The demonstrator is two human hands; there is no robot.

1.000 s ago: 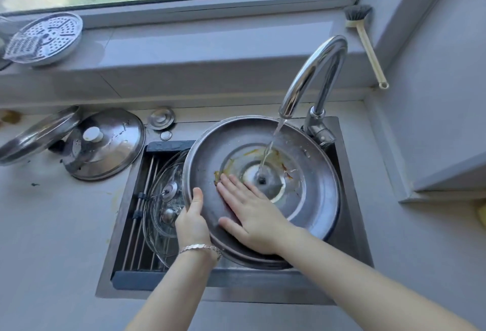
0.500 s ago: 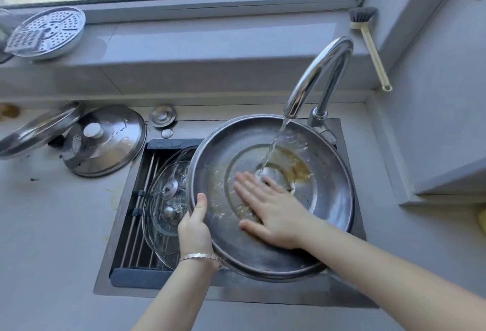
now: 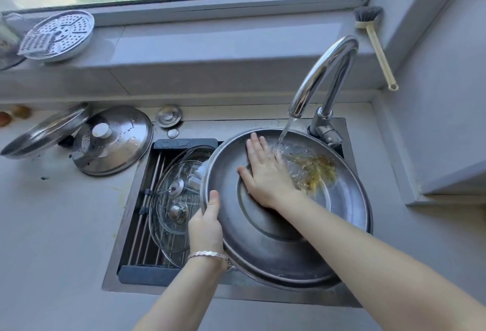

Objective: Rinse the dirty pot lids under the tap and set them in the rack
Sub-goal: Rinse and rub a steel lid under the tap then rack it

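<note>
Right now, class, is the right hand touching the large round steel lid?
Touching. The head view shows the right hand lying flat on the large round steel lid.

Left hand in a curled grip, thumb upward; right hand flat, palm down, fingers straight

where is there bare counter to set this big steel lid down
Bare counter left of the sink, in front of the white-knobbed lid; another strip right of the sink. Crowded: the rack holds glass lids.

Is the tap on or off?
On. A stream of water runs from the tap spout and splashes onto the big lid beside the right hand.
</note>
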